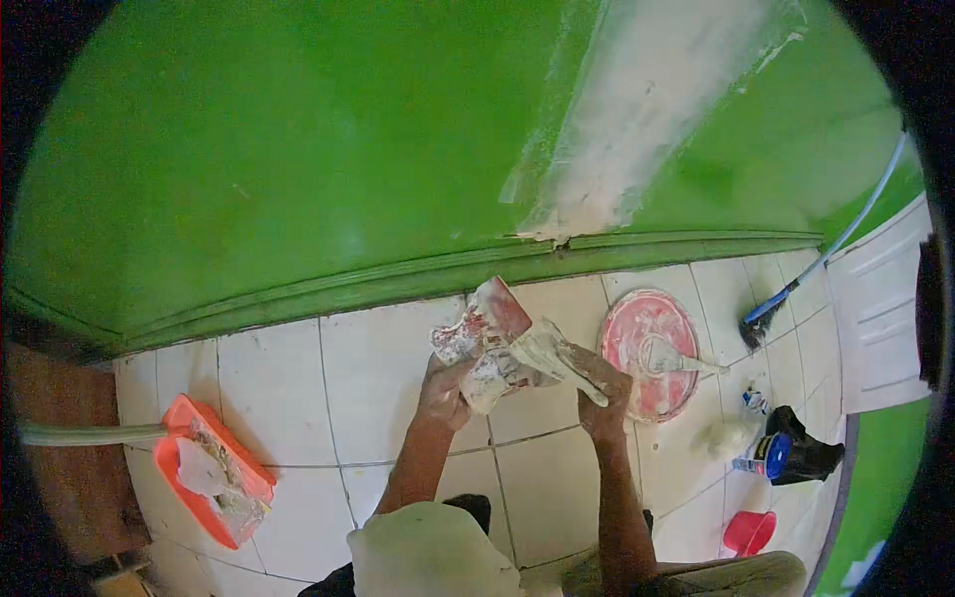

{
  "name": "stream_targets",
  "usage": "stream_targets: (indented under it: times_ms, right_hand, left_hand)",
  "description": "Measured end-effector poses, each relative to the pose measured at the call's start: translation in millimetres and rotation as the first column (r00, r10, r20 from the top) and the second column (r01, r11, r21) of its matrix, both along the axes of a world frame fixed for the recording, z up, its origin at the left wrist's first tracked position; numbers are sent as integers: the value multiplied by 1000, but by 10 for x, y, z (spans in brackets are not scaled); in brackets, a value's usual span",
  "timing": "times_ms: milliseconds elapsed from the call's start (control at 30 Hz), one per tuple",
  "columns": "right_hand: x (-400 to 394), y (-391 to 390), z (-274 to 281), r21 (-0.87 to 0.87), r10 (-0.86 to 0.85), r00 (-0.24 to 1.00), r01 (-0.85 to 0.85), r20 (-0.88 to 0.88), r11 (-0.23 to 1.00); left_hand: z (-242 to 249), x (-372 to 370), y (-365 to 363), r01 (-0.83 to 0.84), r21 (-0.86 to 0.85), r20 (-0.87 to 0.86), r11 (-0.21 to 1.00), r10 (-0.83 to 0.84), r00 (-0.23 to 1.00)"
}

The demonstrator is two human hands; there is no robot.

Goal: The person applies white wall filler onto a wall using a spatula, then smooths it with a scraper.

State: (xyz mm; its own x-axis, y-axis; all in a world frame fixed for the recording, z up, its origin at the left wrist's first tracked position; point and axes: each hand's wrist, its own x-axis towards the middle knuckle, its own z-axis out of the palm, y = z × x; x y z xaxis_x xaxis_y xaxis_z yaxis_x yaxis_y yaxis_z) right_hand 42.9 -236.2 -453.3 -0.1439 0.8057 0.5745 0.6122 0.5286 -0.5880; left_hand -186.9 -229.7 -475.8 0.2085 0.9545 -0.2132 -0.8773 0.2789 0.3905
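Near the middle of the view, my left hand is closed round a plaster-smeared reddish piece, whose exact form is hard to make out. My right hand grips a putty knife caked with pale plaster, its blade end against the smeared piece. To the right of my right hand, a round pink lid coated with plaster lies on the floor, with another white spatula resting on it.
An orange dustpan with debris lies at the left. On the right are a broom, a black bag, a blue-lidded container and a red cup. Ahead stands a green wall with a white plaster strip.
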Motion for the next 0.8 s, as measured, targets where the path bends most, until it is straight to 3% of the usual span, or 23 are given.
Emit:
stream_targets:
  times_ms: [67, 133, 200, 267, 333, 400, 433, 467, 500, 567, 600, 667, 733, 800]
  right_hand:
    - [69, 37, 55, 32, -3, 1000, 3, 23, 999]
    - [164, 38, 109, -15, -44, 995, 46, 86, 999]
    - [372, 66, 96, -99, -70, 994, 77, 81, 992]
    - [620, 134, 141, -1, -55, 976, 57, 212, 998]
    - [898, 201, 147, -104, -228, 968, 239, 104, 965]
    - [1159, 215, 383, -420, -414, 909, 359, -46, 834]
    - [1137, 252, 383, -360, -550, 746, 429, -375, 828]
    - [1120, 258, 438, -351, -555, 743, 441, -373, 826]
    - [987, 207, 539, -351, -354, 708, 159, -611, 923]
    - [634, 178, 814, -374, -330, 331, -76, -884, 924]
    - [554, 140, 847, -372, -328, 339, -69, -882, 926]
    - [454, 80, 851, -385, -315, 289, -232, -904, 893]
    - [364, -10, 829, -397, -327, 241, -362, -914, 843]
    - [341, -109, 797, -397, -357, 180, -506, -917, 766]
  left_hand:
    - [93, 14, -21, 39, -14, -2, 999, -39, 999]
    - [258, 41, -63, 51, 65, 231, 997, -65, 971]
    - [289, 67, -58, 80, 41, 240, 996, -87, 967]
    - [245, 58, -48, 106, 17, 250, 994, -107, 962]
    - [142, 44, -21, 109, 75, 112, 991, -117, 987]
    - [176, 54, 2, 103, 45, 107, 994, -107, 988]
    - [195, 54, 5, 87, 12, 95, 996, -88, 992]
    - [153, 47, 1, 98, 19, 103, 995, -99, 990]
    - [45, -58, -33, 102, 55, 118, 993, -108, 987]
    - [-155, -96, -7, 115, 88, 137, 989, -127, 982]
    - [-275, -107, -6, 117, 42, 125, 992, -121, 985]
    - [-462, -130, 26, 115, -6, 116, 993, -114, 987]
    - [-522, -186, 17, 123, 165, 81, 978, -138, 987]
    - [-489, -232, 2, 148, 136, 43, 980, -155, 987]
